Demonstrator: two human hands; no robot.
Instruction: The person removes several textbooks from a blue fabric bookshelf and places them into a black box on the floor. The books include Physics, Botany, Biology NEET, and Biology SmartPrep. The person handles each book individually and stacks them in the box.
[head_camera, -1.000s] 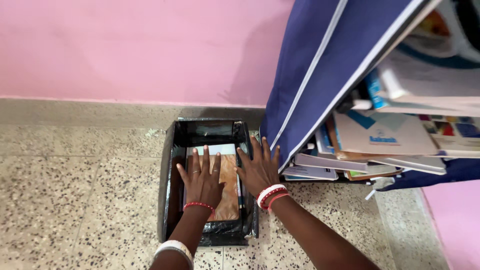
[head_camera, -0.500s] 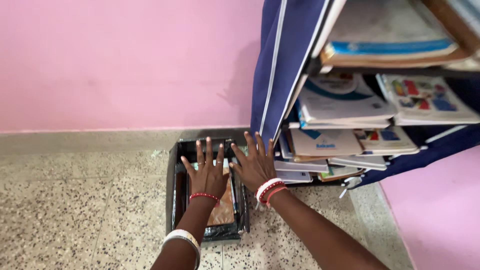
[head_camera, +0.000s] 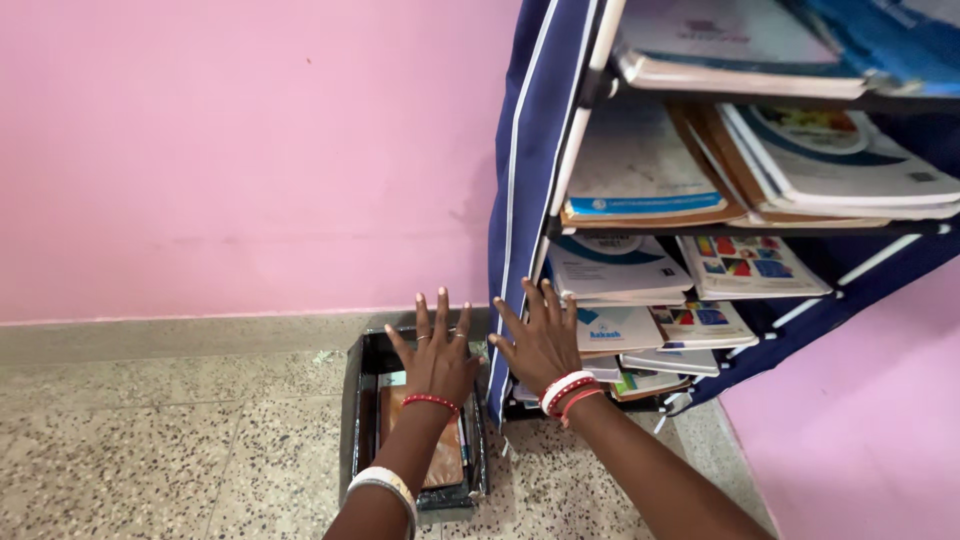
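- The black box (head_camera: 352, 420) sits on the speckled floor (head_camera: 160, 450), close to the foot of the pink wall (head_camera: 240, 150) and just beside the lower corner of a navy fabric shelf rack (head_camera: 525, 170).
- Inside the box lies a brown-covered book (head_camera: 440, 462), flat, with a white sheet edge (head_camera: 393, 379) showing at its far end and thin spines or pens along its right wall; I cannot tell which.
- The left hand (head_camera: 437, 355) is spread flat with fingers wide apart over the far end of the box, holding nothing; whether the palm presses on the contents cannot be told. It has two finger rings and a red bead bracelet (head_camera: 430, 402) at the wrist, and a white bangle (head_camera: 385, 485) higher up the arm.
- The right hand (head_camera: 541, 340) is also open with splayed fingers and holds nothing, set against the rack's navy side panel at its lower edge, between the box and the books. It wears red and white bangles (head_camera: 567, 392).
- The rack's panel has white piping and stands in the way between the box and the shelves.
- Four shelf levels show, each stacked with flat-lying books (head_camera: 640, 180); covers are mostly white with blue bands, some with coloured picture squares, some with brown edges.
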